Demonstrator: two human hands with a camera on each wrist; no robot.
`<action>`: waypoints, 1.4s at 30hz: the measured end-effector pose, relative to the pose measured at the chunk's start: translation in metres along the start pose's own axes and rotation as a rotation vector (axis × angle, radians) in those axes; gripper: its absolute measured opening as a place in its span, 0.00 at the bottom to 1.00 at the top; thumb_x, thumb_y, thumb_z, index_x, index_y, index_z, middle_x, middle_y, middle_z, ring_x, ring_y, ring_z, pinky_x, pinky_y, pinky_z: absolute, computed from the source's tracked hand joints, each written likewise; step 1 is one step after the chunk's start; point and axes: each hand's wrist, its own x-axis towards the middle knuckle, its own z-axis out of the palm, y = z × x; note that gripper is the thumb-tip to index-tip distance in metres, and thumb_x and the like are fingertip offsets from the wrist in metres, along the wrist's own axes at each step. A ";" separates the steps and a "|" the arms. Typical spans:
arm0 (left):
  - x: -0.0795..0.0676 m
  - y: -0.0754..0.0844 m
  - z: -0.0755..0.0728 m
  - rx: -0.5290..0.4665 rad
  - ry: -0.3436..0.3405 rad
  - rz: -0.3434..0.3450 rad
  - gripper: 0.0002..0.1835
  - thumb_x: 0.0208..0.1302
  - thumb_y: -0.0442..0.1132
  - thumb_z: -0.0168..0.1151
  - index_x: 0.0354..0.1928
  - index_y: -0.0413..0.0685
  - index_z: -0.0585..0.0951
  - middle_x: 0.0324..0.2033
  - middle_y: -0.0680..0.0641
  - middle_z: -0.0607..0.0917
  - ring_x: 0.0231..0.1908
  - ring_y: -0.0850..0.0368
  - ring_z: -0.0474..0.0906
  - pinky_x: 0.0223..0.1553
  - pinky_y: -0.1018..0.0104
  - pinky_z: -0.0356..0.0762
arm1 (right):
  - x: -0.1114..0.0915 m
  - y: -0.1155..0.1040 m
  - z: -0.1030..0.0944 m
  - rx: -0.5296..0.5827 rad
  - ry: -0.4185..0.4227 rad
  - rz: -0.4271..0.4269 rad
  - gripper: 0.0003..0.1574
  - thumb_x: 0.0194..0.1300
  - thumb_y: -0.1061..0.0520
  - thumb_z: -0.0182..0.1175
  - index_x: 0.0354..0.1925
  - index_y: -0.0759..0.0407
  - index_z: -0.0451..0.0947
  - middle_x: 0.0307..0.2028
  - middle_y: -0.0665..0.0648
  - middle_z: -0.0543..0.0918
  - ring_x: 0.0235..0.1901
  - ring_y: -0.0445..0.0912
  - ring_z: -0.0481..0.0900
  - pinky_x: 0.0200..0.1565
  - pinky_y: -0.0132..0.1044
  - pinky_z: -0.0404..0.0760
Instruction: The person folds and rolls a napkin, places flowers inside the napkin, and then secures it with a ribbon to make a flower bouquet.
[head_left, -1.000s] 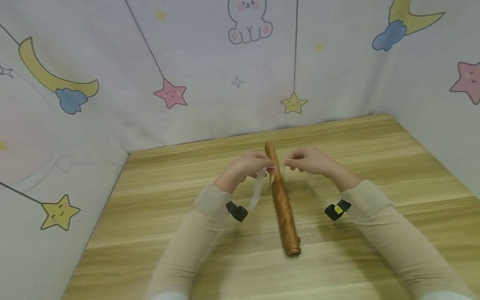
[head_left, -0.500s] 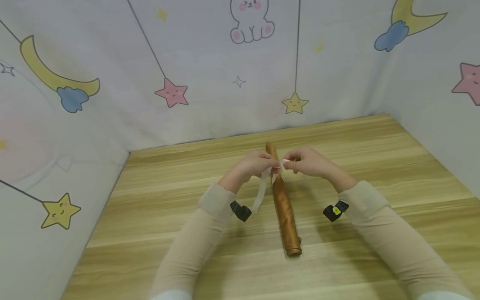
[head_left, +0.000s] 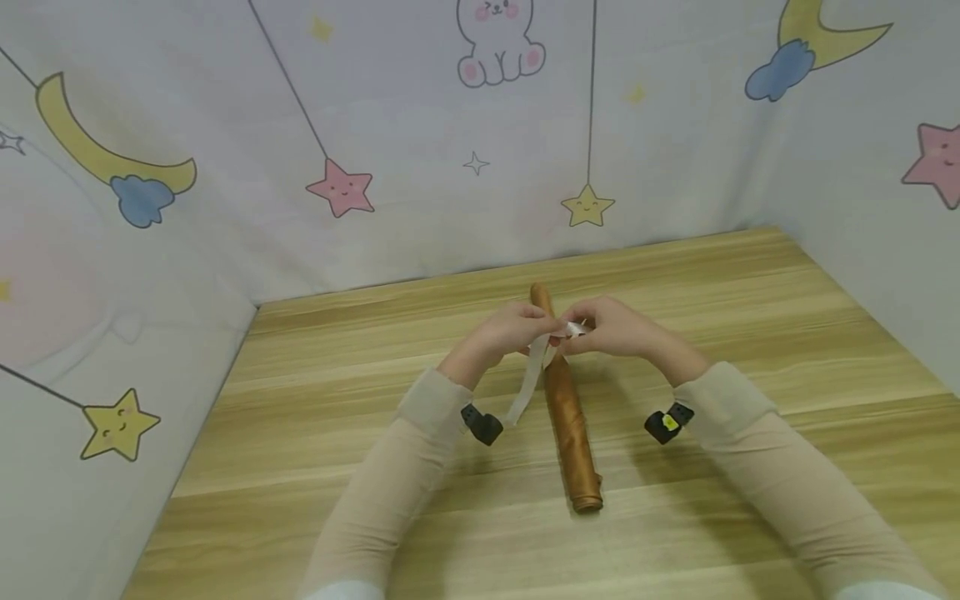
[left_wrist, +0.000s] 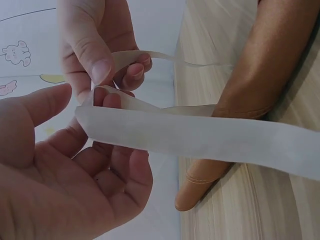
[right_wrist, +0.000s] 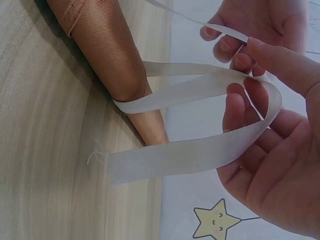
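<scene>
A brown, shiny cloth roll [head_left: 572, 433] lies lengthwise on the table, with a white ribbon [right_wrist: 187, 156] passed around it. Over its far half, my left hand [head_left: 506, 329] holds the ribbon among its curled fingers, and one flat tail hangs toward me on the left. My right hand [head_left: 618, 327] meets it fingertip to fingertip and pinches the ribbon under its thumb. In the left wrist view the ribbon [left_wrist: 210, 136] bends over the left fingers, whose thumb stands apart. The right wrist view shows a loop around the right fingers and a frayed ribbon end.
Beneath everything is a wood-grain table [head_left: 337, 400]. White cloth walls [head_left: 420, 208] printed with stars and moons stand at its back and sides. Each wrist carries a small black camera [head_left: 482, 425].
My right hand has moved left from beside the roll until its fingers meet the left hand's above it. The left hand has shifted slightly right, and the ribbon is now gathered between both.
</scene>
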 end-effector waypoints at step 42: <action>-0.004 -0.009 0.000 -0.051 0.094 -0.001 0.20 0.72 0.50 0.51 0.47 0.39 0.78 0.47 0.38 0.82 0.44 0.50 0.77 0.58 0.44 0.68 | 0.001 0.006 0.012 0.016 0.106 -0.029 0.13 0.70 0.59 0.55 0.45 0.67 0.81 0.36 0.59 0.84 0.33 0.46 0.77 0.35 0.39 0.75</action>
